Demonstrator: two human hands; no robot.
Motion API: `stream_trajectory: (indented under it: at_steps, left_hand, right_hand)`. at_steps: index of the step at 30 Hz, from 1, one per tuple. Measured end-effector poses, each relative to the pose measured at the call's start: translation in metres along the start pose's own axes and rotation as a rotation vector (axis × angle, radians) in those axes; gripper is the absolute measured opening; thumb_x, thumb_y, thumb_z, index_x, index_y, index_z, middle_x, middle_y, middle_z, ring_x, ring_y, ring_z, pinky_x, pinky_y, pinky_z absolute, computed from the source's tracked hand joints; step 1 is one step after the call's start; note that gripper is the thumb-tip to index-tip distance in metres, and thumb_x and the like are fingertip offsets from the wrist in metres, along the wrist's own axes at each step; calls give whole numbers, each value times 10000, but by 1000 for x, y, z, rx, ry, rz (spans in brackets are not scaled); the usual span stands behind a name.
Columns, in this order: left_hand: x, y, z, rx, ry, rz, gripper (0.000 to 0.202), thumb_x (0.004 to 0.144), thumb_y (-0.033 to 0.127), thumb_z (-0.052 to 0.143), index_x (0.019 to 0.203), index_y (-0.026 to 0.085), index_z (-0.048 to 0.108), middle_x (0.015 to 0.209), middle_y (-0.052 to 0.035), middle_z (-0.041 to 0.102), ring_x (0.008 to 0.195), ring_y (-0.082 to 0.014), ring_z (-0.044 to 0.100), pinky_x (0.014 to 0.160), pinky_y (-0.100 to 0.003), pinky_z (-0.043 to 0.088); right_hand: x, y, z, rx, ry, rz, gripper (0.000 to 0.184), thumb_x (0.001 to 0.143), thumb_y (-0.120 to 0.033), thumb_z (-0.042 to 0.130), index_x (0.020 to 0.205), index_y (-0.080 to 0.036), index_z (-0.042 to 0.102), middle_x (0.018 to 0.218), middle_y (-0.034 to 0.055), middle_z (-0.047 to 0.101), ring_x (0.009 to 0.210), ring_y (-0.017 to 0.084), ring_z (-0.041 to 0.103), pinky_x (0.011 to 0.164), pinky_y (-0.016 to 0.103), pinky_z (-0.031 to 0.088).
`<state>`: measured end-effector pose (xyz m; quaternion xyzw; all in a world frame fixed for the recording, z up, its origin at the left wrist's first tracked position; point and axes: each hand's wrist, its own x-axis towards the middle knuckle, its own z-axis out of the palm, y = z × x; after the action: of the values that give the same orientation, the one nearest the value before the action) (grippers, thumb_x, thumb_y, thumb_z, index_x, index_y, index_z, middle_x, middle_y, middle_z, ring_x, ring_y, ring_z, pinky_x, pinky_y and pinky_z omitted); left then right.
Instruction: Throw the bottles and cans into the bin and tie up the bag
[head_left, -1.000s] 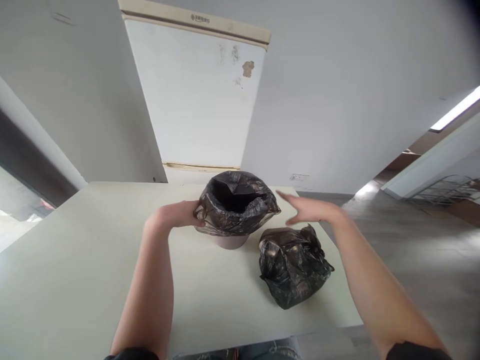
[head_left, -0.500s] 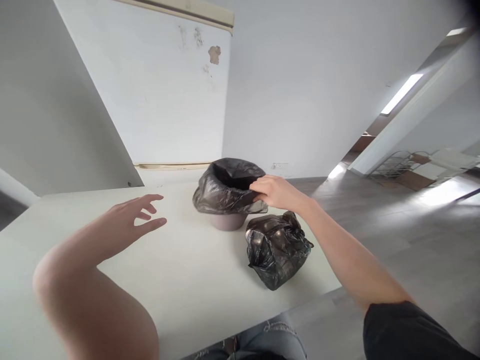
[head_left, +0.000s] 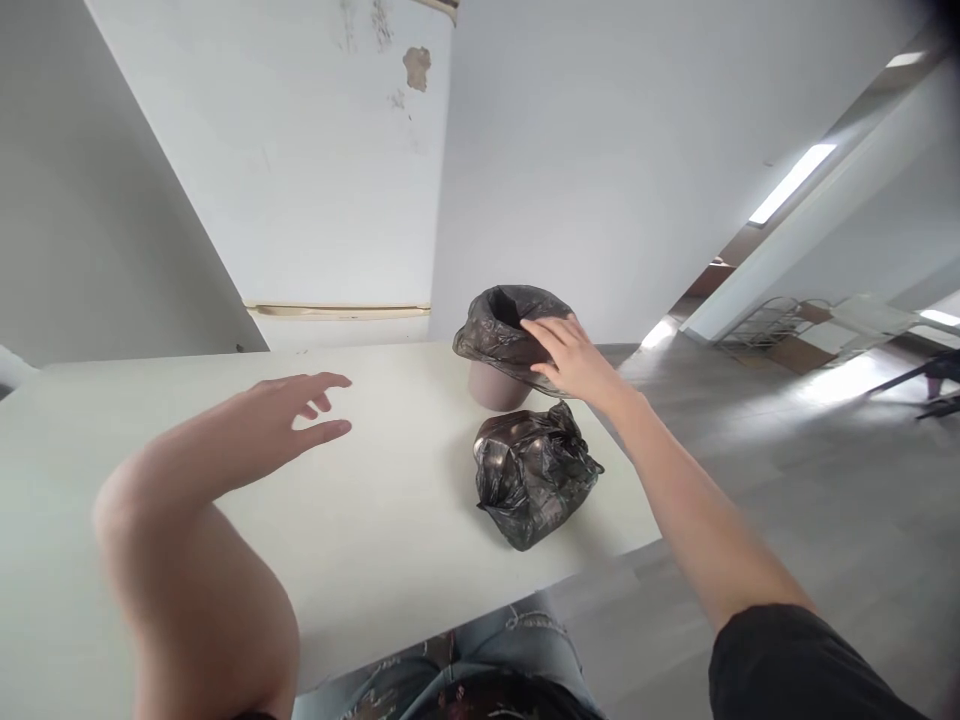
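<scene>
Bin liner (head_left: 504, 330) under right hand's (head_left: 574, 358) spread fingers (head_left: 546, 338).

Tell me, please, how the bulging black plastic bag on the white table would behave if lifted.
The bulging black plastic bag would probably sag floppily: its thin film is creased. It sits slumped on the white table, so it seems unlikely to roll. Its glossy surface may be slippery.

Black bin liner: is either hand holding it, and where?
Right hand lies on the liner at the bin rim, right side; grip unclear. Left hand holds nothing.
</scene>
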<state>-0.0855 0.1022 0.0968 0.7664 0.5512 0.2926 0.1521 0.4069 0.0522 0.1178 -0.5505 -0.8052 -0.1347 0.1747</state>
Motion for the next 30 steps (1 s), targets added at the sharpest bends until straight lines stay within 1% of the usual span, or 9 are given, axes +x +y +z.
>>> stream_trajectory:
  at_steps: [2,5,8,12,17,22,25,27,30]
  left_hand:
    - [3,26,18,73,-343,160,466,836,677,745,1206,398,800,965,-34,809,848,-300,785,641,-351,538]
    - [2,81,60,116,-548,313,277,987,488,627,1174,381,801,985,-34,817,860,-300,788,661,-359,525]
    - [-9,136,115,15,-461,445,266,1056,398,567,1191,322,782,1120,-64,800,993,-311,769,805,-400,565]
    - [-26,166,176,-23,-451,517,567,929,460,799,1440,256,664,1363,-120,694,1185,-372,682,1007,-493,572]
    - [-11,108,194,1,-360,473,353,975,111,554,1206,252,781,1309,-96,699,1158,-315,674,1060,-493,550]
    - [0,23,169,-11,23,381,470,902,22,479,1175,254,783,1318,-95,683,1243,-319,608,1125,-527,501]
    - [-13,0,150,9,231,324,445,940,55,464,1218,226,766,1304,-124,668,1230,-325,587,1110,-530,501]
    - [-24,-1,139,18,231,360,426,979,108,476,1302,225,730,1347,-124,661,1248,-323,581,1116,-529,488]
    - [-36,7,131,58,40,451,493,1005,192,530,1489,246,609,1463,-99,641,1333,-323,566,1154,-526,445]
  right_hand:
    - [-31,-10,-3,20,181,112,579,1007,-314,610,1571,-223,513,1537,156,592,1447,371,529,1234,622,403]
    - [-100,-16,11,103,445,591,304,1014,-320,513,1222,-200,700,1156,155,735,1086,326,700,1041,548,538]
    - [-163,-20,46,349,177,978,294,919,-434,619,1066,-200,717,1077,166,755,959,327,720,938,520,562]
    - [-198,-42,88,681,33,946,394,967,-545,573,1147,-224,713,986,109,786,904,283,747,800,401,577]
    - [-171,-85,111,1061,-42,677,302,930,-506,716,1003,-221,647,860,39,722,812,235,685,739,338,517]
    - [-97,-115,142,1166,-108,370,322,972,-515,679,1102,-221,700,942,55,769,857,236,713,785,345,554]
    - [-51,-124,166,1131,-46,274,404,1042,-538,528,1091,-218,770,1040,93,807,960,271,740,893,403,569]
    - [-31,-129,178,1133,-22,237,368,1015,-510,571,1046,-221,797,1035,94,816,959,282,746,930,423,562]
    - [-22,-137,187,1127,16,193,273,965,-460,674,1011,-229,811,964,80,816,885,270,744,896,409,562]
